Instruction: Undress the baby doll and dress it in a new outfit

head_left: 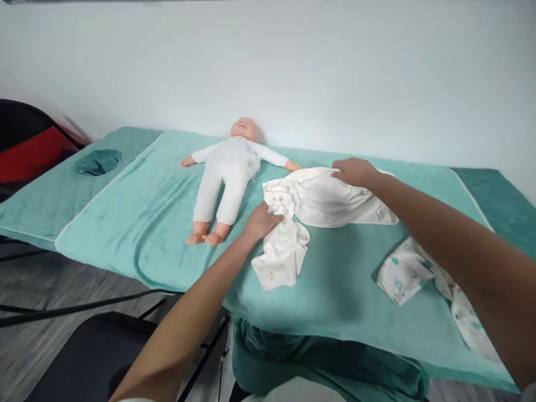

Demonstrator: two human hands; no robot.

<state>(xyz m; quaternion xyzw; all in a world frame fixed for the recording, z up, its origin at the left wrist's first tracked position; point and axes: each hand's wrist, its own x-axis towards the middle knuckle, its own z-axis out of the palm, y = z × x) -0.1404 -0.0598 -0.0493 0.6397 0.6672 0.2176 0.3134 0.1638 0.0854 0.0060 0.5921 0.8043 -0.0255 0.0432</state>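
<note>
A white baby garment [326, 195] with a faint small print lies spread and rumpled on the green bed cover. My left hand [263, 221] grips it at its left part, where a sleeve or leg hangs toward me. At its upper edge, my right hand [355, 171] pinches the cloth between thumb and fingers. Just left of the garment, a baby doll [228, 167] with a white cloth body lies on its back, arms spread, its hand close to the garment's edge.
Another white garment with green print [404, 273] lies at the right, partly behind my right forearm. The green padded bed [125, 223] has a face hole [98, 162] at its left end. A black chair [92, 357] stands in front, and a black and red chair [33, 151] at the left.
</note>
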